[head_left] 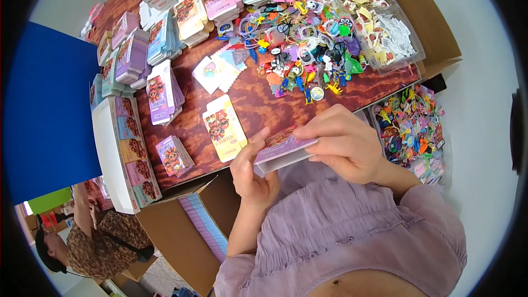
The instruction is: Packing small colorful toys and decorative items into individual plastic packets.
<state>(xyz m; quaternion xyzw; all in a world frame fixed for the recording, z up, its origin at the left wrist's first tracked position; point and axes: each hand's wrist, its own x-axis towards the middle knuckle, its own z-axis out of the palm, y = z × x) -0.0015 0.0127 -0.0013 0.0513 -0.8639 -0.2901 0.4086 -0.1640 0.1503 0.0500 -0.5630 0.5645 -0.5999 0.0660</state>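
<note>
Head view catches the purple box [286, 150], long axis crosswise, between left fingers [259, 136] gripping one end and right fingers [327, 124] the other, pale side toward the wearer [330, 209].

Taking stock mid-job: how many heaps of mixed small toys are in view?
2: one heap on the table, beyond the held purple box; a second heap beside the table, to the right. Others may be hidden.
</note>
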